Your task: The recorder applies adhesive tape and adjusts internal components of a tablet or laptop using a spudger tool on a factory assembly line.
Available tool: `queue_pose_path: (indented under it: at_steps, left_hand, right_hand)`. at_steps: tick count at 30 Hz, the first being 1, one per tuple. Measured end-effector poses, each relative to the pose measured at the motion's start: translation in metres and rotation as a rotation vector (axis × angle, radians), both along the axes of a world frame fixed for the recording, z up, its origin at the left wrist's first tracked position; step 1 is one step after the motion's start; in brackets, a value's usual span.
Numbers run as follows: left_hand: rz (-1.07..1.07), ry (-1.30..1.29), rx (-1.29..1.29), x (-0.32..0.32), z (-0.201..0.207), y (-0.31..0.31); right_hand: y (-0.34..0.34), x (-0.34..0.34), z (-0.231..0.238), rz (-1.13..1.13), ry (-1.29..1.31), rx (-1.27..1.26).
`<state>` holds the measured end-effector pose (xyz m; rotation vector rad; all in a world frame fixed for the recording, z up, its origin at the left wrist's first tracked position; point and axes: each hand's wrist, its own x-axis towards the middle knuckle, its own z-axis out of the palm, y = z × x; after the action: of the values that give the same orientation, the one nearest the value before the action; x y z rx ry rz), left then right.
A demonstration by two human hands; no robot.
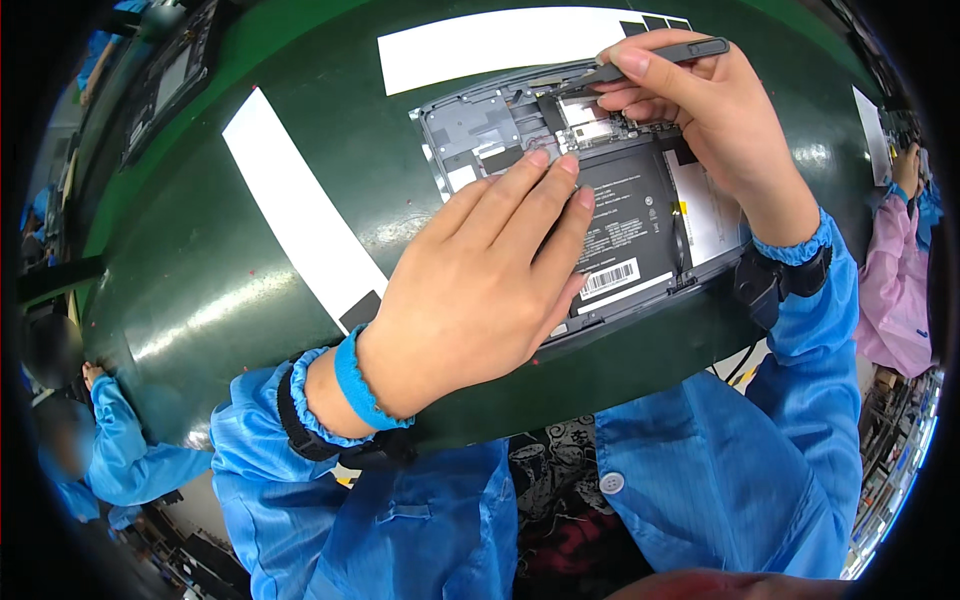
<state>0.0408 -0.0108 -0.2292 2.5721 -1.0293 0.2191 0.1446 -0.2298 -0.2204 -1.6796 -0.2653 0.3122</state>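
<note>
1. From my distant seat I see a green table with a white strip left of the laptop and another, the far strip, just beyond it; a dark panel lies well apart at the upper left
2. At the rim I catch other people: a blue sleeve at the left and a pink sleeve at the right
3. What blocks me most is the left hand, over the laptop's lower left and part of the battery; the right hand hides some of the upper right
4. I see the left hand open and nearly flat, fingers slightly parted, tips on the laptop; I cannot tell whether anything is under the palm
5. The right hand is closed in a pinch on the tweezers, tips aimed left and slightly down at the laptop's far part; I cannot tell whether they grip anything
6. The laptop lies before the wearer, insides up; its long axis seems to run left to right, rising rightward, though my lens bends edges
7. On the battery I find fine white print, too small for me, and a barcode label, both slanting up rightward
</note>
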Motion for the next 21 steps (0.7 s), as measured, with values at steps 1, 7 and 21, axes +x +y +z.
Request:
queue_pose_path:
  at_steps: [1, 7, 21]
  left_hand:
    - [0.008, -0.003, 0.02, 0.0003, 0.0001, 0.0005]
    - [0.014, 0.006, -0.012, -0.0018, -0.0011, -0.0007]
    - [0.017, 0.001, -0.01, -0.0034, -0.0021, -0.0033]
  right_hand:
    - [0.0, 0.0013, -0.0003, 0.004, 0.001, -0.035]
    - [-0.0036, 0.0016, -0.005, -0.02, -0.007, -0.044]
    - [-0.0044, 0.0018, -0.0028, -0.003, -0.001, -0.048]
